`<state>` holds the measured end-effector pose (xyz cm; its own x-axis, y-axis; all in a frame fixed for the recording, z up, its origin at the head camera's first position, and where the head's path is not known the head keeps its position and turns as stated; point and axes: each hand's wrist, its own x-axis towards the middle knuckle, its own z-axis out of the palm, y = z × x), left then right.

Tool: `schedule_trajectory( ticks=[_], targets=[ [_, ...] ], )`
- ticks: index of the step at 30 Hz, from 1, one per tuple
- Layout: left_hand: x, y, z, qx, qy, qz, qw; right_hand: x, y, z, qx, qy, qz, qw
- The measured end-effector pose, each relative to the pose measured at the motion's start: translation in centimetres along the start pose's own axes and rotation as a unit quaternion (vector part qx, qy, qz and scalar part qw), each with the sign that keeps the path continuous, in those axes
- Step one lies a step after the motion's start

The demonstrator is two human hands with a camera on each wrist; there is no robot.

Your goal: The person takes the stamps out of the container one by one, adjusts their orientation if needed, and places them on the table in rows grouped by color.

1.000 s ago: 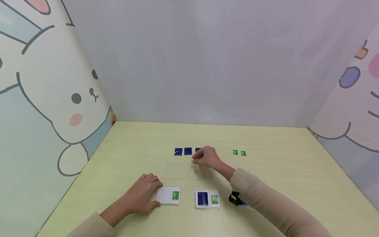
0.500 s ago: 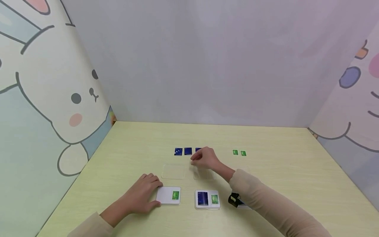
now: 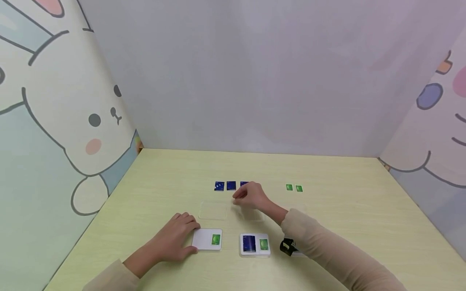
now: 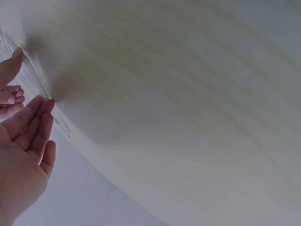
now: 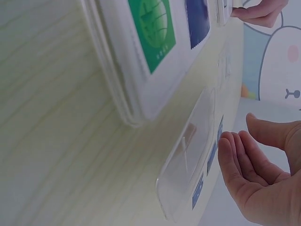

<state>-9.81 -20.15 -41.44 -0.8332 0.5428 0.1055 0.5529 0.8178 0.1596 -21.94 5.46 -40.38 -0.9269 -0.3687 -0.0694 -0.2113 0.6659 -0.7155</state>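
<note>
My left hand (image 3: pixel 172 238) holds a white card (image 3: pixel 202 239) by its left corners, thumb at the near edge and fingertips at the far one. A green stamp (image 3: pixel 216 239) lies on the card's right part. My right hand (image 3: pixel 252 196) hovers over a clear plastic cover (image 3: pixel 255 216), fingers curved. In the right wrist view, thumb and fingertips stand apart with nothing visible between them. Nearer, a white card in a clear case (image 3: pixel 256 255) bears a blue stamp (image 3: pixel 249 244) and a green stamp (image 3: pixel 263 244).
Blue stamps (image 3: pixel 231 186) lie in a row at the back, one partly behind my right hand. Two green stamps (image 3: pixel 289 187) lie further right. Another clear cover (image 3: pixel 213 211) lies left of my right hand. A black object (image 3: pixel 287 246) shows beside my right sleeve.
My right hand has shifted slightly left and nearer over the clear cover. My left hand stays at the white card, which looks unmoved.
</note>
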Motion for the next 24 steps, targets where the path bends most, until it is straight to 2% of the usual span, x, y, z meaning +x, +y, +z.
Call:
schedule_trajectory(
  ticks=[8, 19, 24],
  targets=[
    [0.01, -0.09, 0.12, 0.003, 0.000, 0.002, 1.0000, -0.16, -0.06, 0.33, -0.011, -0.001, -0.003, 0.9999],
    [-0.05, -0.08, 0.09, 0.003, 0.005, 0.003, 1.0000, -0.50, -0.35, 0.84, 0.010, -0.015, 0.003, 0.9998],
    [-0.06, -0.06, 0.12, 0.002, -0.003, -0.001, 1.0000, -0.70, -0.48, 0.92, 0.016, -0.021, -0.002, 0.9997]
  ],
)
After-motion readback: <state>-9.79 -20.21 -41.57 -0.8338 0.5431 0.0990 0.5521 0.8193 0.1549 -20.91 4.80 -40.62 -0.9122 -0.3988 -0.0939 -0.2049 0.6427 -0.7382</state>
